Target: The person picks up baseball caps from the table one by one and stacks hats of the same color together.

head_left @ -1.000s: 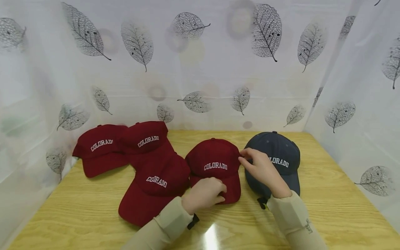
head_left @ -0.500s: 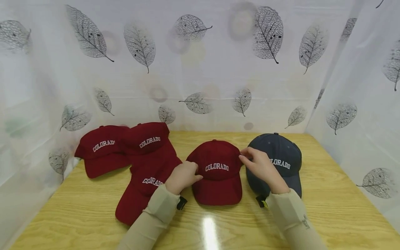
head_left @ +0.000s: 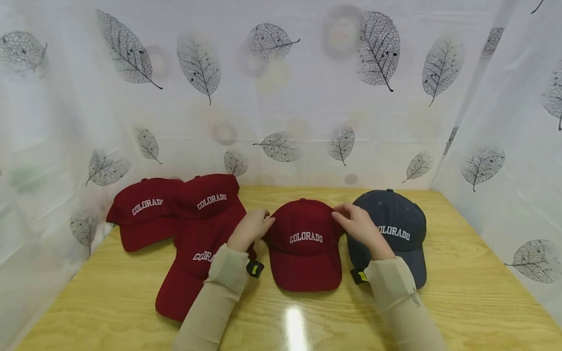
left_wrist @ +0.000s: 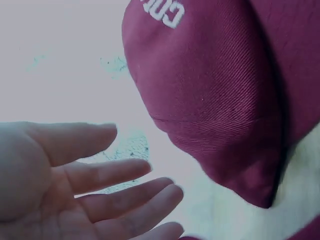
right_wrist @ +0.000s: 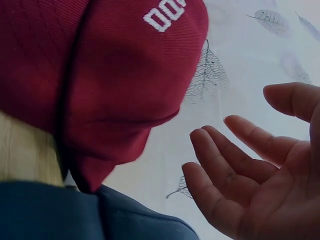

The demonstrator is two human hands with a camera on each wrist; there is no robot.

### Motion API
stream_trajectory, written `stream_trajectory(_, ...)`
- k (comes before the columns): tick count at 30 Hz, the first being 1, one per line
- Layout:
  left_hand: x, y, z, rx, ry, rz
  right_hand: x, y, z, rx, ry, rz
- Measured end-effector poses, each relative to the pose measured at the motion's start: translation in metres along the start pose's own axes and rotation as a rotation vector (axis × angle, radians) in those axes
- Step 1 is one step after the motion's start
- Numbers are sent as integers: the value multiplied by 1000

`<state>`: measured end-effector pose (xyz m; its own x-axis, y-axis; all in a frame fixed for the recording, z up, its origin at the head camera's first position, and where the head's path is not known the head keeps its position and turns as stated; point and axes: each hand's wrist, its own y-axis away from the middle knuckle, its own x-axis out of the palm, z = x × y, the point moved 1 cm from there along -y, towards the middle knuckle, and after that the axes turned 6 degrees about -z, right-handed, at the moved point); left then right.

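In the head view a dark red baseball cap [head_left: 305, 243] with white COLORADO lettering lies in the middle of the table, brim toward me. My left hand [head_left: 250, 228] is at its left side, and the left wrist view shows that hand [left_wrist: 100, 185] with fingers spread, apart from the cap [left_wrist: 205, 90]. On the other side, my right hand [head_left: 361, 228] is beside the crown. The right wrist view shows its fingers [right_wrist: 220, 175] loosely spread, with a gap to the cap [right_wrist: 130, 75]. A navy cap [head_left: 395, 214] lies partly behind my right hand.
Several other dark red caps overlap at the left: a far-left cap [head_left: 142, 214], a back cap [head_left: 206, 195] and a front cap [head_left: 175, 287], partly hidden by my left arm. The wooden table [head_left: 474, 292] meets a leaf-print curtain [head_left: 303, 97] at the back and sides.
My left hand has moved left and back from the middle cap's brim to its left side. The front red cap at the left has shifted further left. My right hand stays near the crown.
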<state>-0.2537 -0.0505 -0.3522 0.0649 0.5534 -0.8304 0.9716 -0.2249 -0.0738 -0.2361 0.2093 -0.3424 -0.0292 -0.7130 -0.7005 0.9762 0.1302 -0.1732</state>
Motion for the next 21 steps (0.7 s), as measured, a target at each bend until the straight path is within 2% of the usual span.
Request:
stream_trajectory(4, 7, -14, 5, -56, 84, 18, 5, -8, -4, 39, -28, 20)
stream_trajectory(8, 19, -24, 12, -85, 153, 42, 12, -14, -8, 81, -61, 39)
stream_trajectory(14, 32, -30, 20, -103, 195, 68, 19, -20, -17, 131, -91, 68)
stream_trajectory(21, 38, -32, 21, -91, 237, 77, 26, -24, -26, 164, -140, 116)
